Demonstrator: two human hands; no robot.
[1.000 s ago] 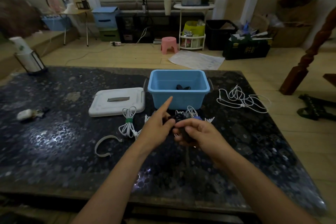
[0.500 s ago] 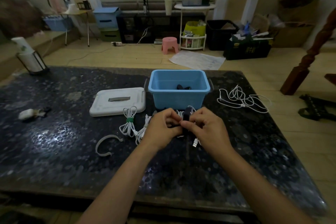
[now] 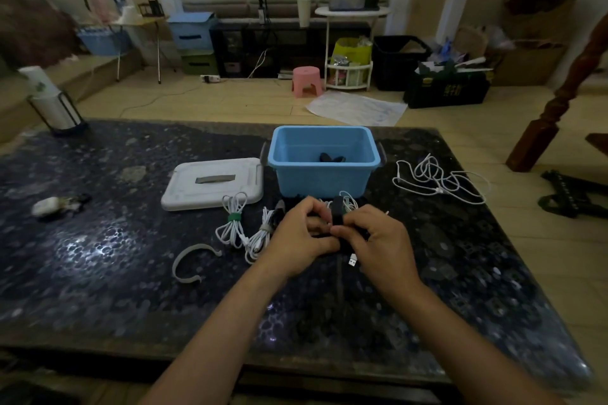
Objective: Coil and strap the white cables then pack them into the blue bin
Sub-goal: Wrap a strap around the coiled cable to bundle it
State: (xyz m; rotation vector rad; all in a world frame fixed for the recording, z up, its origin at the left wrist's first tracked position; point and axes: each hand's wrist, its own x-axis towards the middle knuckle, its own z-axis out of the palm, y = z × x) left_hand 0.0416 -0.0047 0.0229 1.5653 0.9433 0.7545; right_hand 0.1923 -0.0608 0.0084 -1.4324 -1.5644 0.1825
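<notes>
Head view: both hands work a coiled white cable just near of the open blue plastic bin.

The left hand and right hand have fingers curled, pinching the coil and what seems a black strap; its white USB plug dangles above the dark speckled table. A loose white cable lies right of the bin.

The surface is dark, speckled stone with a pebbly, glinting pattern. Mid-frame sits a light blue bin, beside it a white lid with a grey handle. White cables lie right; one coiled cable wears a green strap. Upper middle, a pink stool.
</notes>
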